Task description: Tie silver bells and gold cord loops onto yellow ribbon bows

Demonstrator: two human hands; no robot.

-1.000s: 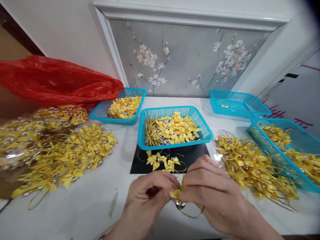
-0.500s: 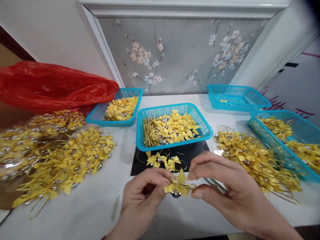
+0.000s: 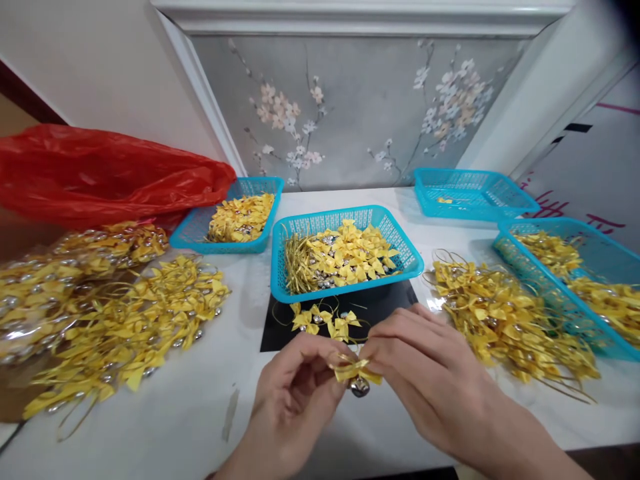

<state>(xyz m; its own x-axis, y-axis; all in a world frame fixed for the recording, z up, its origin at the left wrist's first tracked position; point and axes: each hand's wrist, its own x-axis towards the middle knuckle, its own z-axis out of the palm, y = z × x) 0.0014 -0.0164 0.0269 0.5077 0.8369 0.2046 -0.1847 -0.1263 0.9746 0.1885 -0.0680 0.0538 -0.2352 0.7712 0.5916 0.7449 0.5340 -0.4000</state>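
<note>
Between my two hands is a yellow ribbon bow point(image 3: 356, 369) with a small silver bell point(image 3: 359, 387) hanging beneath it. My left hand point(image 3: 300, 393) pinches the bow's left side between thumb and fingers. From the right, my right hand point(image 3: 425, 377) closes on the bow's other side; its thumb is hidden behind the fingers. Just beyond the hands, several more yellow bows point(image 3: 320, 321) with bells and gold cords lie on a black mat point(image 3: 280, 333). Behind them a blue basket point(image 3: 350, 291) holds a heap of such bows, their gold cords bunched at the left.
Loose bow piles lie left point(image 3: 165, 313) and right point(image 3: 505, 320) on the white table point(image 3: 190, 413). A red plastic bag point(image 3: 110, 173) overhangs a back-left basket point(image 3: 220, 245). Two more blue baskets stand at right, one nearly bare point(image 3: 475, 200), one with bows point(image 3: 545, 293).
My right hand has moved left and turned over the bow, its fingers now nearer my left hand. The bow has tilted, and the bell shows more clearly below it.
</note>
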